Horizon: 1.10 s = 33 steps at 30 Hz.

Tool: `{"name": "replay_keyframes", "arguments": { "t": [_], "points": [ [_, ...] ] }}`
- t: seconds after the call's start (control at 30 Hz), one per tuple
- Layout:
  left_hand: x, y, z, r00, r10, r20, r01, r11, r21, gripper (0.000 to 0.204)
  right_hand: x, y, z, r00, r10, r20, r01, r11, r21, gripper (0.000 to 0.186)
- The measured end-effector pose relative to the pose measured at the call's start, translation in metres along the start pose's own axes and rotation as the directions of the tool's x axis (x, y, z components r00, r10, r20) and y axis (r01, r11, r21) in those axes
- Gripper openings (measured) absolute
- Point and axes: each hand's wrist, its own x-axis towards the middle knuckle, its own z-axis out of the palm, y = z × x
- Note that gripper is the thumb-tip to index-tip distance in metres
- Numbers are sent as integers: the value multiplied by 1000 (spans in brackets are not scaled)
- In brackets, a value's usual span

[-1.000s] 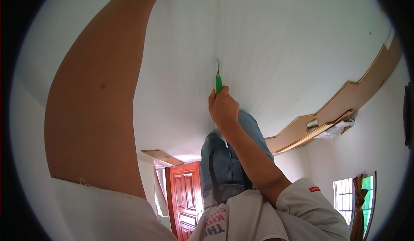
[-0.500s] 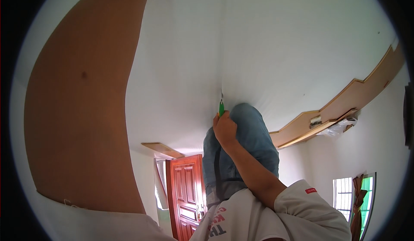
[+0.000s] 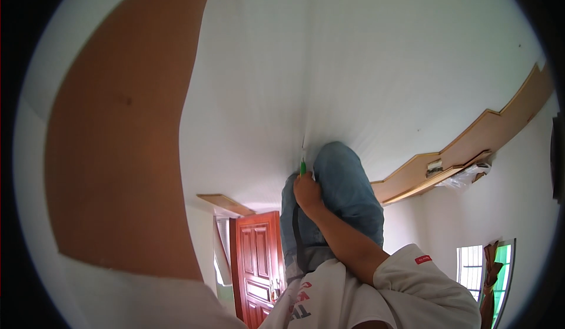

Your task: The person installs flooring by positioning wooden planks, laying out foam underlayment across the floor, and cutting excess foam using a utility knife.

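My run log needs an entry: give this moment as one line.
right hand: holding green tool | left hand: out of view | tool's contact with white surface: unclear

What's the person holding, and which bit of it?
The right hand holds a slim green tool with a thin tip, by its handle. The left hand is out of view, so I can't tell there.

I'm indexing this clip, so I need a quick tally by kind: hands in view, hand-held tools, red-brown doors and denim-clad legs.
Hands in view: 1, the right hand
Hand-held tools: 1, the green-handled tool
Red-brown doors: 1, the panelled door
Denim-clad legs: 2
Total: 5
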Motion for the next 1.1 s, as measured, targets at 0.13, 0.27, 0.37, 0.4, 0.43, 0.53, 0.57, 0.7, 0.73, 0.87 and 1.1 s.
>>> {"name": "replay_keyframes", "arguments": {
  "t": [0.13, 0.27, 0.37, 0.4, 0.43, 0.53, 0.57, 0.7, 0.73, 0.87, 1.1],
  "points": [
    [-8, 15, -14, 994, -46, 99, 53, 996, -73, 40, -14, -7, -24, 973, -185, -136, 193, 980, 44, 29],
    [-13, -7, -22, 990, -36, 137, 45, 997, -64, 52, 50, -64, -162, 999, 36, 11, -37, 981, 188, 31],
    [-5, -8, -17, 998, -9, 55, 14, 996, -85, 66, 161, -68, -282, 875, 12, -484, 132, 956, 262, 30],
    [-6, -10, -16, 999, -6, 50, 11, 995, -100, 67, 201, -76, -327, 739, -38, -672, 230, 953, 199, 23],
    [-2, -6, -7, 1000, 2, 27, 1, 994, -112, 68, 237, -83, -377, 665, -1, -747, 215, 958, 191, 25],
    [-5, -2, -16, 996, -34, 83, 44, 992, -121, 64, 313, -141, -511, 415, -67, -907, 419, 899, 125, 23],
    [-3, 1, -14, 998, -25, 56, 32, 992, -118, 64, 341, -155, -544, 308, -132, -942, 444, 896, 20, 22],
    [2, 2, -17, 997, -33, 70, 41, 991, -125, 60, 442, -185, -625, -34, -396, -918, 209, 895, -394, 21],
    [0, -1, -25, 992, -44, 115, 60, 989, -135, 59, 448, -195, -621, -54, -378, -924, 224, 897, -380, 21],
    [4, -2, -32, 990, -66, 121, 82, 987, -135, 54, 442, -204, -612, 12, -305, -952, 243, 925, -293, 28],
    [9, 0, -34, 983, -43, 180, 72, 985, -156, 55, 434, -200, -621, 117, -265, -957, 353, 912, -209, 35]
  ]
}}
